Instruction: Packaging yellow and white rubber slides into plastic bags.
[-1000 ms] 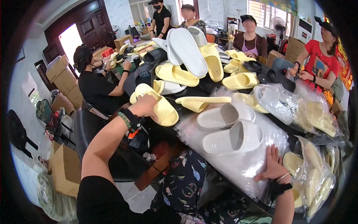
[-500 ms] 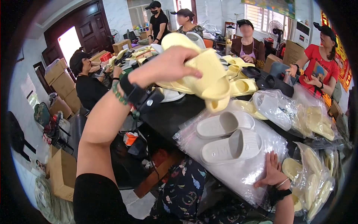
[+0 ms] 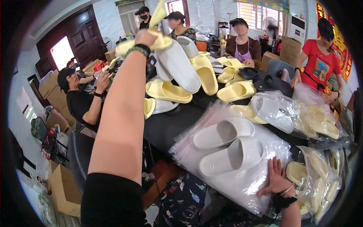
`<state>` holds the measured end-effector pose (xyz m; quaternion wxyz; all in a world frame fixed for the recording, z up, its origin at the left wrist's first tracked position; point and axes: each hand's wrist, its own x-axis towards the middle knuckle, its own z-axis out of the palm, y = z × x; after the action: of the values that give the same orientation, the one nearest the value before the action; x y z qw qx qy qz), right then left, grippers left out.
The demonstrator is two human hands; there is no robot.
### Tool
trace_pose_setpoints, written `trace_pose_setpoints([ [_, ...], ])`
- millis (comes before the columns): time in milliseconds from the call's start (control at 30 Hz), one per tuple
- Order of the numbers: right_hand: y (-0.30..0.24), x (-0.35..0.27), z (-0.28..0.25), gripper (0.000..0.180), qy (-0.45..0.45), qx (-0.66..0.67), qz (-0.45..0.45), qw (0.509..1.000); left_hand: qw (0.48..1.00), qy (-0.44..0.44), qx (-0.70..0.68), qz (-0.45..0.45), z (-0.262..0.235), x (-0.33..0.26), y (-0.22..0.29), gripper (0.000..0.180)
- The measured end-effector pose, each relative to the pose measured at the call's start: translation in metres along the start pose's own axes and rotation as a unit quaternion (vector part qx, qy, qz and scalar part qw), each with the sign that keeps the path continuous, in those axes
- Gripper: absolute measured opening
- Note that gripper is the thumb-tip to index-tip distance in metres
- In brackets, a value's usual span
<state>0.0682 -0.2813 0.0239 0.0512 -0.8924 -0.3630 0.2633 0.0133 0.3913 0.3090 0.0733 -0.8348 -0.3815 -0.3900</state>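
Observation:
My left hand point(image 3: 145, 38) is stretched far out over the pile, closed around yellow slippers point(image 3: 158, 16). One of these points upward and another lies sideways under the fingers. Just beyond my wrist is a white slipper point(image 3: 179, 66) with its sole showing, and yellow slippers point(image 3: 170, 92) lie below it. My right hand point(image 3: 278, 177) rests flat, fingers spread, on a stack of clear plastic bags point(image 3: 242, 185). On that stack sits a pair of light grey slippers, one point(image 3: 217, 134) behind the other point(image 3: 227, 160), side by side with toes to the right.
Bagged yellow slippers point(image 3: 315, 174) lie right of my right hand. Farther back are a bagged white slipper point(image 3: 274, 111) and black slippers point(image 3: 274, 85) on the dark table point(image 3: 162, 126). Several people stand or sit around it. Cardboard boxes point(image 3: 64, 187) are at the left.
My left hand has moved away, up and to the left, carrying the yellow slippers off from above the grey pair. My right hand stays put. The person in red has lowered their hands to a bag.

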Motion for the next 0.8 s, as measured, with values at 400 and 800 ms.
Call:
trace_pose_setpoints([
  [400, -0.003, 0.001, -0.001, 0.165, -0.021, -0.005, 0.008, 1.000, 0.999, -0.024, -0.023, -0.019, 0.094, -0.048, -0.053, 0.052],
  [800, -0.004, -0.009, -0.002, 0.166, -0.005, -0.003, 0.032, 0.999, 0.963, 0.009, -0.216, -0.158, 0.057, -0.102, -0.027, 0.058],
])
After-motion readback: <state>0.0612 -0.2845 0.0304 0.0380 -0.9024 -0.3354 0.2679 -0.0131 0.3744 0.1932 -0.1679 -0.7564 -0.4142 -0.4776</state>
